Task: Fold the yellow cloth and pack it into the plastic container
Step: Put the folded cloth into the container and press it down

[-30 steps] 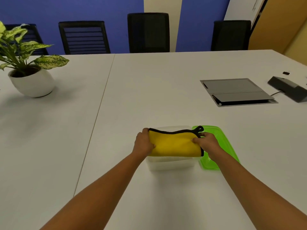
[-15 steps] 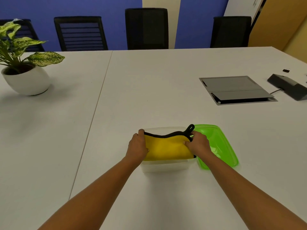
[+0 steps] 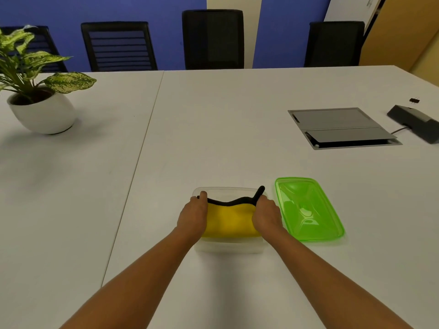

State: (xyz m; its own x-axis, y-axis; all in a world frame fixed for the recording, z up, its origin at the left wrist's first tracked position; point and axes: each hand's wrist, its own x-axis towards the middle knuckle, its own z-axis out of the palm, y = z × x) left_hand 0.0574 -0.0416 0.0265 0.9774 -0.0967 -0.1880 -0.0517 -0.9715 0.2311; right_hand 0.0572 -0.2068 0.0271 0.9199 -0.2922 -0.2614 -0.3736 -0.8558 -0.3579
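The folded yellow cloth (image 3: 229,220), edged in black, lies down inside the clear plastic container (image 3: 228,247) in the middle of the white table. My left hand (image 3: 193,218) grips the cloth's left end and my right hand (image 3: 266,216) grips its right end, both inside the container's rim. A black hanging loop sticks up at the far right corner of the cloth. The cloth's ends are hidden under my fingers.
A green lid (image 3: 307,207) lies flat just right of the container. A potted plant (image 3: 39,100) stands at the far left. A grey cable hatch (image 3: 342,128) and a dark device (image 3: 417,122) are at the far right. Black chairs line the table's far edge.
Both hands have lowered the cloth from above the container down into it, and my hands have drawn closer together. The green lid is now fully uncovered.
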